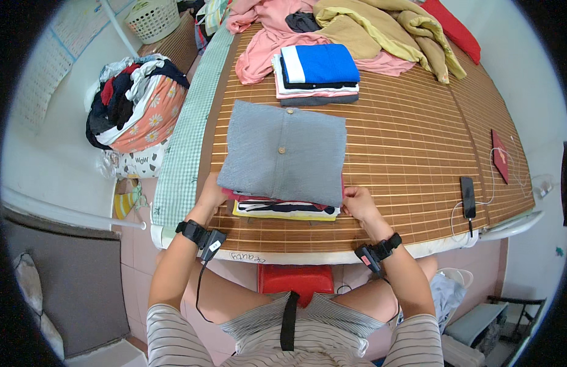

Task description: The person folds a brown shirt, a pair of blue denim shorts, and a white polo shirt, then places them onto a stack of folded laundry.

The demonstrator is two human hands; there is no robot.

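Note:
A folded grey-blue garment with buttons (306, 156) lies on top of a stack of folded clothes (283, 211) on the bamboo mat. My left hand (213, 190) is at the stack's lower left edge, its fingertips partly hidden by the cloth. At the lower right edge, my right hand (360, 204) pinches a dark red layer under the grey-blue garment. Just beyond is a second stack, topped by a folded blue and white garment (327, 64). Black straps with small devices are around both wrists.
Pink cloth (265, 50) and a tan and yellow blanket (370, 27) lie at the far end. A phone (467, 197) with a cable and a dark red booklet (499, 156) are at the right. A heaped laundry basket (150, 114) stands left; a red stool (295, 277) is below.

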